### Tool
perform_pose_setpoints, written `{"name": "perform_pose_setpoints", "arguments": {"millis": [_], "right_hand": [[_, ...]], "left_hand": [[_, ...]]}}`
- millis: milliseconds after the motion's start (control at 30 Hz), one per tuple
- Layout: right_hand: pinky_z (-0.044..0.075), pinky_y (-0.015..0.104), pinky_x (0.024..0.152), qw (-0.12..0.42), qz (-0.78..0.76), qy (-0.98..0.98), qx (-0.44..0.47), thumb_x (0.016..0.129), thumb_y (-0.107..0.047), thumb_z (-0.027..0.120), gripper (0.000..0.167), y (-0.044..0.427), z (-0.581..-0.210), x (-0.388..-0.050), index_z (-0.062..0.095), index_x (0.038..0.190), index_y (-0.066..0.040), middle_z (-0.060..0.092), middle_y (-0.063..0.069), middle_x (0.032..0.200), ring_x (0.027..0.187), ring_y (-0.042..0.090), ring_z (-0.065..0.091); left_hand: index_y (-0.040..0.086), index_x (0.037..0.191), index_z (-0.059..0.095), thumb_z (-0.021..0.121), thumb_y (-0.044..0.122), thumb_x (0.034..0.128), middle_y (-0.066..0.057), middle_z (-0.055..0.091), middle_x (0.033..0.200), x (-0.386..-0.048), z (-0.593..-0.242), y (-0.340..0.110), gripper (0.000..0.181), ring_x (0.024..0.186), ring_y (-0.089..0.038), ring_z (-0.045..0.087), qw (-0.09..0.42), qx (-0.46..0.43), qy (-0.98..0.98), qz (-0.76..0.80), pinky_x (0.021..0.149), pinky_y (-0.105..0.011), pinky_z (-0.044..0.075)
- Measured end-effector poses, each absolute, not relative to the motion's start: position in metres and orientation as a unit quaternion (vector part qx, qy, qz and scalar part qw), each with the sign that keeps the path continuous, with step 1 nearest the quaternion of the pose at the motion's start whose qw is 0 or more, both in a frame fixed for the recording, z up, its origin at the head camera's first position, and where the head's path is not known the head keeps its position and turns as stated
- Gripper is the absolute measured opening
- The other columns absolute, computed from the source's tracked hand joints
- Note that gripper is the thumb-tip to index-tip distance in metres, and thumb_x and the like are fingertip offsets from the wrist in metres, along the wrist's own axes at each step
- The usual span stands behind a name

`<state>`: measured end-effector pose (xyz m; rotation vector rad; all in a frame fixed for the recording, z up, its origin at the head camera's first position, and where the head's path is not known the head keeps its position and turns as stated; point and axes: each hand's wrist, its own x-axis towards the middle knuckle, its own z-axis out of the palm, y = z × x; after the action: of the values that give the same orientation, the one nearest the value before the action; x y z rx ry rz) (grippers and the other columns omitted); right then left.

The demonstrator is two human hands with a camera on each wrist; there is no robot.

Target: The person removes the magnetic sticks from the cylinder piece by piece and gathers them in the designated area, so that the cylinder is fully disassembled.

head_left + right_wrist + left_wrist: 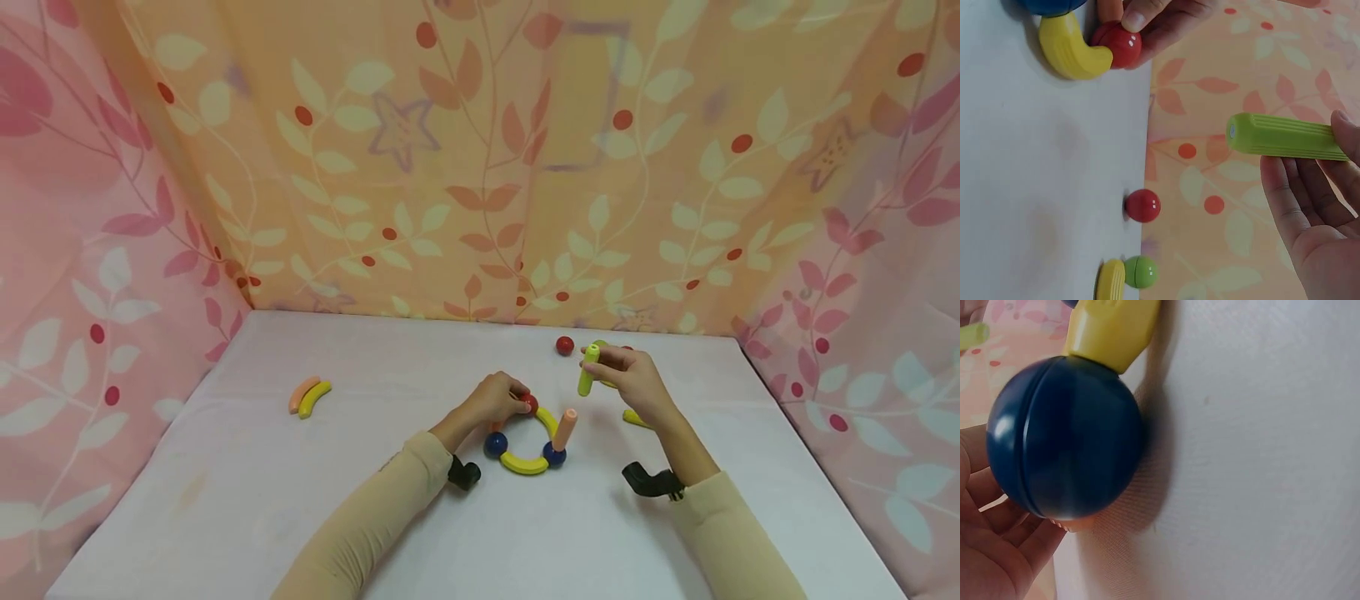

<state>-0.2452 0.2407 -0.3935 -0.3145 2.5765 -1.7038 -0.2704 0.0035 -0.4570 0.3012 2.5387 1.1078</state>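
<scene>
Head view: my right hand (633, 385) pinches green stick (587, 377), long axis near upright, above bench (225, 492), right of and slightly beyond red ball (531, 403). My left hand (492, 400), nearer ring (524, 464), grips that ball, thumb against fingers, at ring's far side.

No texts, labels, brands, numbers or signs can be read in any of the views.
</scene>
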Motion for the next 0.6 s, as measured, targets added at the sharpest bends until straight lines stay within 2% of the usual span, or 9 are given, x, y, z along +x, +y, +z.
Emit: {"name": "perform_pose_setpoints", "arguments": {"millis": [100, 200, 367, 600], "right_hand": [[0.052, 0.017, 0.086, 0.016, -0.542, 0.834, -0.101, 0.091, -0.026, 0.069, 0.044, 0.248, -0.392, -0.241, 0.063, 0.124, 0.003, 0.069, 0.015, 0.113, 0.095, 0.003, 0.064], [0.052, 0.016, 0.085, 0.015, -0.531, 0.842, -0.099, 0.092, -0.026, 0.067, 0.044, 0.254, -0.391, -0.238, 0.063, 0.123, 0.004, 0.067, 0.02, 0.113, 0.093, 0.003, 0.063], [0.051, 0.015, 0.082, 0.001, -0.478, 0.873, -0.097, 0.093, -0.027, 0.066, 0.038, 0.263, -0.393, -0.234, 0.066, 0.117, 0.002, 0.07, 0.018, 0.107, 0.092, 0.007, 0.063], [0.051, 0.025, 0.081, -0.016, -0.4, 0.911, -0.101, 0.092, -0.027, 0.067, 0.034, 0.273, -0.394, -0.225, 0.068, 0.115, -0.001, 0.071, 0.014, 0.103, 0.092, 0.022, 0.063]], "left_hand": [[0.009, 0.118, 0.07, 0.072, 0.019, 0.0888, -0.005, 0.07, 0.112, -0.271, -0.457, 0.003, 0.031, 0.093, -0.015, 0.06, 0.173, 0.112, 0.898, 0.389, 0.088, -0.031, 0.052], [0.008, 0.118, 0.07, 0.072, 0.018, 0.0887, -0.006, 0.07, 0.112, -0.272, -0.457, 0.002, 0.031, 0.094, -0.015, 0.06, 0.168, 0.12, 0.899, 0.387, 0.089, -0.032, 0.051], [0.008, 0.119, 0.07, 0.072, 0.018, 0.0888, -0.006, 0.071, 0.113, -0.271, -0.458, 0.002, 0.032, 0.095, -0.015, 0.06, 0.166, 0.121, 0.898, 0.389, 0.091, -0.033, 0.051], [0.008, 0.119, 0.07, 0.072, 0.018, 0.0884, -0.006, 0.071, 0.113, -0.271, -0.46, 0.002, 0.033, 0.094, -0.014, 0.062, 0.162, 0.131, 0.901, 0.38, 0.088, -0.032, 0.052]]}}
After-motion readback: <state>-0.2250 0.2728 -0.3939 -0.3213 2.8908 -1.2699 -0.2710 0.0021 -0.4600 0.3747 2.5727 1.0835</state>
